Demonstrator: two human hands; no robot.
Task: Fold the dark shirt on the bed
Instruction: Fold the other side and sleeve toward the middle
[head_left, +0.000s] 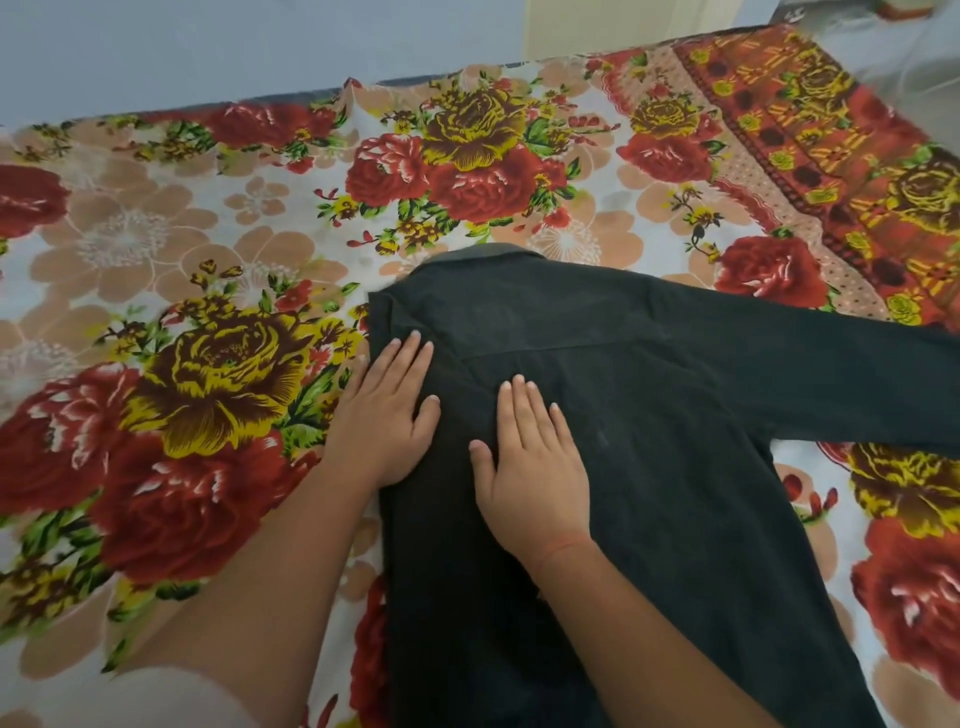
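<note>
The dark shirt (649, 415) lies flat on the bed, collar pointing away from me. Its left side is folded inward, giving a straight left edge. The right sleeve stretches out to the frame's right edge. My left hand (387, 415) presses flat on the folded left edge near the shoulder, fingers together. My right hand (530, 457) lies flat, palm down, on the shirt's middle just beside it. Neither hand grips the cloth.
The bed is covered by a floral bedsheet (234, 249) with red and yellow roses. A pale wall (208, 47) runs behind the bed's far edge. A red patterned border (810, 130) of the sheet lies at the far right.
</note>
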